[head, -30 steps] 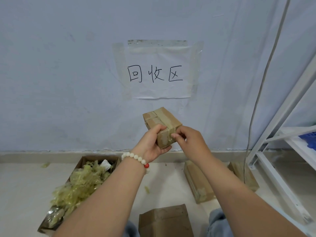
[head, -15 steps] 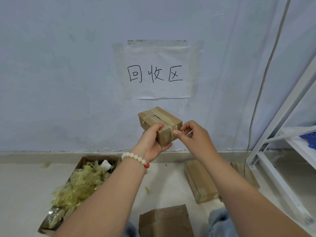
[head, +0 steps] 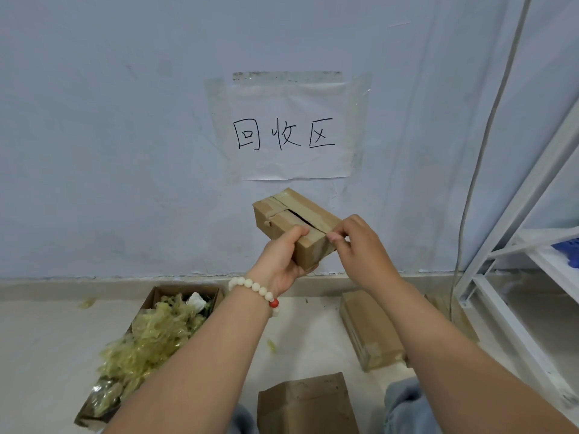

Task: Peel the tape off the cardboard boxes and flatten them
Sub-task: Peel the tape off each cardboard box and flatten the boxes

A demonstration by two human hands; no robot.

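A small brown cardboard box (head: pixel 291 214) is held up in front of the wall, its long top face turned towards me. A dark slit shows along the seam between its top flaps. My left hand (head: pixel 282 261), with a bead bracelet at the wrist, grips the box's near end from below, thumb on top. My right hand (head: pixel 357 245) pinches a strip of clear tape at the box's near right corner. The tape itself is hard to make out.
An open carton (head: pixel 185 292) heaped with yellowish peeled tape stands on the floor at left. Taped boxes (head: pixel 369 330) lie on the floor at right, and a flattened one (head: pixel 307 402) lies between my knees. A white metal rack (head: pixel 517 277) stands at right. A paper sign is taped to the wall.
The box has been turned flatter and lowered a little at its near end. The top seam now gapes open. My right hand has shifted to the right corner, pulling at the tape.
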